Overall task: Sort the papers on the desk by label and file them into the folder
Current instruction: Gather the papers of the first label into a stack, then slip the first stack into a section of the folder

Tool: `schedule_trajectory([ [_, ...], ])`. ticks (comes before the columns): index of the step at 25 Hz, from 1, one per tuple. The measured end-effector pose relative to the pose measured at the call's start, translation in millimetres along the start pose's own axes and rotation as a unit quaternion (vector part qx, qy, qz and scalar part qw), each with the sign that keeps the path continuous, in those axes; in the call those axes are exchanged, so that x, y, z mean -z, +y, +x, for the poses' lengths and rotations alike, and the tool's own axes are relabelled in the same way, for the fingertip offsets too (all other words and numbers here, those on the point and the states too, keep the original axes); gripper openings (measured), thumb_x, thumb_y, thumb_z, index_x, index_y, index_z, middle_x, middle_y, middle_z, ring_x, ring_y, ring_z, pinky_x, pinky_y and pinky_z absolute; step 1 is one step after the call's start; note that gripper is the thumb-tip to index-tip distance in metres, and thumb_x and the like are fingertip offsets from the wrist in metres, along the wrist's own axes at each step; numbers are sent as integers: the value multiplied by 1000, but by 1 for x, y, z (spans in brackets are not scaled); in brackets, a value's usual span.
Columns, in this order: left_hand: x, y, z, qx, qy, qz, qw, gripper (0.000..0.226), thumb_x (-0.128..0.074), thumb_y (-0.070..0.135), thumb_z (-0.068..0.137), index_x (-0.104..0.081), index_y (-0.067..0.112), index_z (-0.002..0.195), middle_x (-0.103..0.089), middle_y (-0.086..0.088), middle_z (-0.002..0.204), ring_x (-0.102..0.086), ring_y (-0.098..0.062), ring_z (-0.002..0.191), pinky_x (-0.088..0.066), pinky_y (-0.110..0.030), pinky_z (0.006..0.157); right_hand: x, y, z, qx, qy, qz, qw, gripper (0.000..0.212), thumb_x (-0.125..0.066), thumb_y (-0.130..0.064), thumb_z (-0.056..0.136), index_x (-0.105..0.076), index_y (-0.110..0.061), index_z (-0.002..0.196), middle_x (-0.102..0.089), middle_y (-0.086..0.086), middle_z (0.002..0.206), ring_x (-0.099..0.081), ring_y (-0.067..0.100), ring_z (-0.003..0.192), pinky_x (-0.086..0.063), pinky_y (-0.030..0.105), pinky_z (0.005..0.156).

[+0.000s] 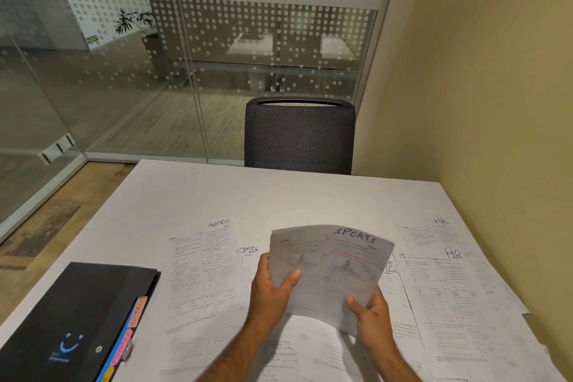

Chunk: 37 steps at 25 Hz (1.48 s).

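Black folder (77, 324) lies shut at the desk's (192, 192) near left corner, coloured tabs along its right edge. Left hand (273, 287) grips the SPORTS stack (328, 270) at its left edge, thumb on top. Right hand (370, 312) pinches the lower right corner. The stack is raised above the desk, heading away from the person, long axis tilted slightly left.

Evenly, softly lit from overhead, with no hard shadows; only faint shade under the sheaf gripped by the fingers (291, 277). Printed text below and beside the fingertips too soft to read. Strongly bowed at the edges by the wide-angle lens. Hazy reflections across the glass partition (124, 80) far beyond the fingers.
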State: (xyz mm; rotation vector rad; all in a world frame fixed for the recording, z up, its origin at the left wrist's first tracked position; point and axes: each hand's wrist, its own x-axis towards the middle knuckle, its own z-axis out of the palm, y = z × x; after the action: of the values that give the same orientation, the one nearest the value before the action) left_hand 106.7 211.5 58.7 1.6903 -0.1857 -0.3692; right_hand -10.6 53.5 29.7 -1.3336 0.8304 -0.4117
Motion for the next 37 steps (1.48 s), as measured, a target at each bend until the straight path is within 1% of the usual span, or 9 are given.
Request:
schedule_trajectory([
  [2, -3, -6, 0, 31, -9, 16, 999, 38, -75, 15, 86, -50, 33, 108, -69, 11, 107, -66, -1, 94, -52, -11, 68, -1, 4, -3, -27, -1, -9, 1000, 42, -59, 9, 91, -62, -21, 120, -74, 3, 111, -67, 29, 110, -58, 42, 86],
  [7, -7, -4, 5, 36, 23, 45, 998, 26, -65, 12, 93, -52, 32, 104, -67, 8, 104, -65, -5, 93, -47, -6, 64, -6, -12, -5, -3, 7, -57, 998, 25, -60, 6, 92, -66, -12, 109, -74, -6, 94, -72, 3, 80, -52, 9, 58],
  [12, 20, 20, 20, 39, 32, 86, 995, 29, -63, 12, 94, -54, 18, 121, -66, 1, 112, -64, -16, 100, -50, -18, 77, -19, -30, 2, 22, -37, -125, 991, 30, -62, 0, 92, -71, -22, 110, -77, -8, 98, -72, 15, 97, -57, 33, 86],
  [16, 77, 28, 14, 85, 11, 80, 993, 29, -63, 15, 95, -51, 21, 121, -64, 8, 109, -61, -2, 88, -47, -7, 54, -57, -35, -12, -26, -103, -109, 988, 32, -59, 5, 92, -71, -18, 111, -76, -1, 102, -73, 20, 95, -58, 37, 88],
  [18, 118, 20, 11, 104, 34, 136, 985, 28, -65, 35, 93, -54, 23, 116, -65, 6, 106, -62, -5, 87, -46, -10, 56, -81, -27, -26, -69, -129, -92, 985, 34, -58, 7, 92, -69, -21, 109, -75, 1, 103, -71, 23, 96, -56, 40, 91],
  [21, 191, 4, -2, 128, 114, 244, 954, 33, -62, 54, 87, -60, 27, 106, -67, 0, 104, -66, -19, 90, -55, -30, 76, -115, -12, -52, -121, -159, -64, 978, 37, -55, 11, 92, -64, -16, 115, -72, 2, 101, -68, 18, 90, -54, 32, 80],
  [24, 260, -16, -29, 144, 162, 352, 910, 27, -62, 49, 90, -60, 27, 105, -67, 3, 100, -63, -19, 90, -54, -36, 82, -143, 1, -73, -154, -168, -64, 972, 38, -53, 14, 91, -61, -16, 113, -70, 6, 102, -66, 17, 84, -52, 27, 69],
  [30, 335, -88, -86, 218, 91, 556, 797, 72, -66, 65, 79, -41, 27, 135, -46, 1, 139, -42, -22, 127, -45, -45, 98, -179, 24, -100, -182, -176, -97, 963, 32, -55, 12, 90, -64, -12, 110, -71, 2, 93, -68, 24, 87, -53, 31, 72],
  [37, 333, -123, -88, 213, 43, 576, 788, 87, -70, 61, 79, -26, 28, 146, -30, -2, 151, -31, -25, 139, -41, -51, 107, -200, 25, -111, -173, -187, -128, 958, 33, -55, 11, 91, -65, -19, 98, -73, 2, 95, -68, 27, 92, -54, 31, 74],
])
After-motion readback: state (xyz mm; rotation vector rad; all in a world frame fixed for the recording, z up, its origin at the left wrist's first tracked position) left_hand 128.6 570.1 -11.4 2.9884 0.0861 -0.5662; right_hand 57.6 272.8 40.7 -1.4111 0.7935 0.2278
